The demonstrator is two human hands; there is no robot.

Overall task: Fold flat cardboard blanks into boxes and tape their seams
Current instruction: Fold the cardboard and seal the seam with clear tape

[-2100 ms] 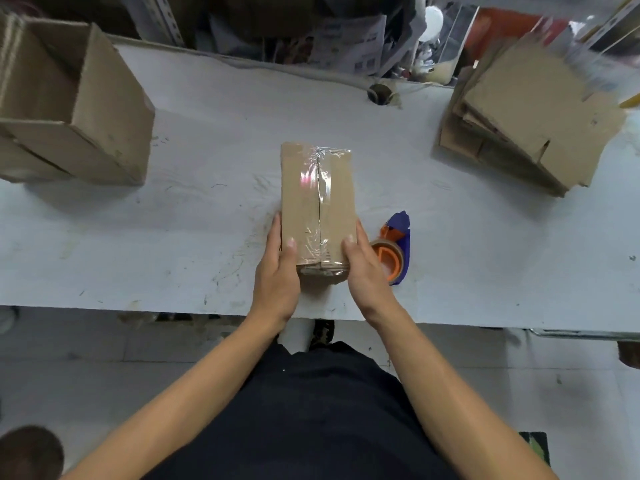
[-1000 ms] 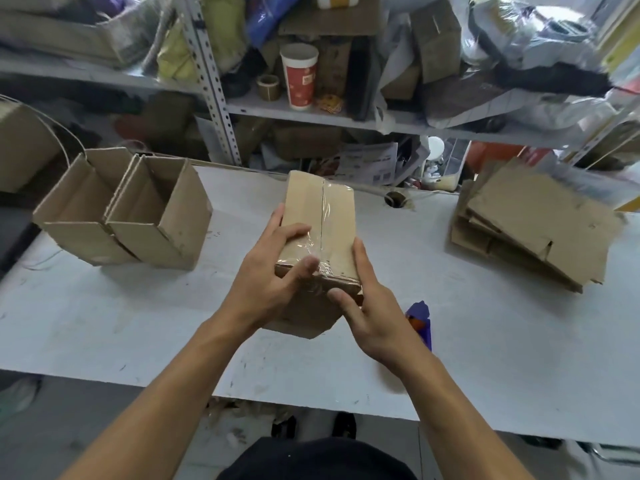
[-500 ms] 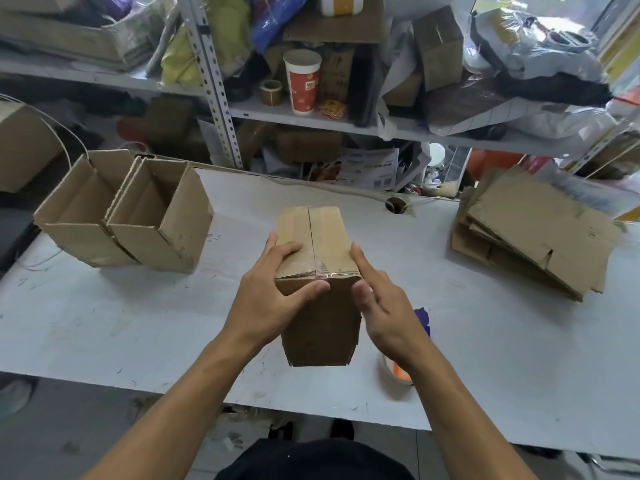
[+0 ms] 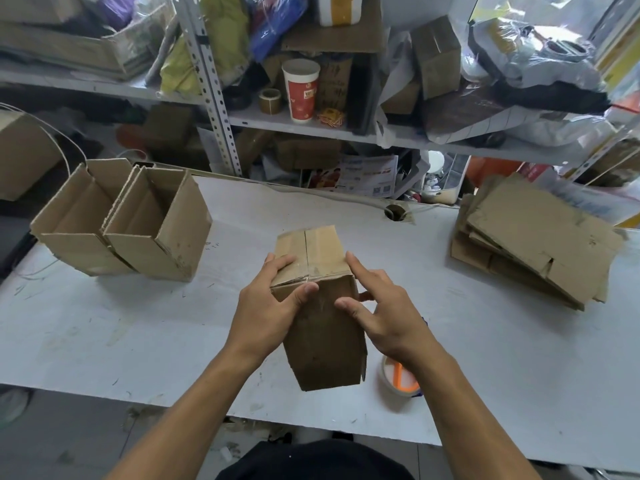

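Box (image 4: 320,306) gripped by left hand (image 4: 266,313), right hand (image 4: 384,317) loose-fingered, above scuffed white table (image 4: 138,327)

Packing stockroom; cluttered metal shelving (image 4: 214,98), stacked cardboard blanks (image 4: 533,240)

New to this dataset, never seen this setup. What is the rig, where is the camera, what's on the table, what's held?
There is no machine here: a person works with two bare hands. The single picture comes from a wide-angle camera worn on the head, looking forward and down, so the forearms enter from the bottom edge.

The left hand grips a folded cardboard box at its upper corner, thumb on the near face. The right hand touches the box's other side with mostly straight fingers.

On the white table lie two open boxes at the left, a stack of flat cardboard blanks at the right, and a tape dispenser near the front edge, partly hidden by the right wrist. Cluttered shelves stand behind.
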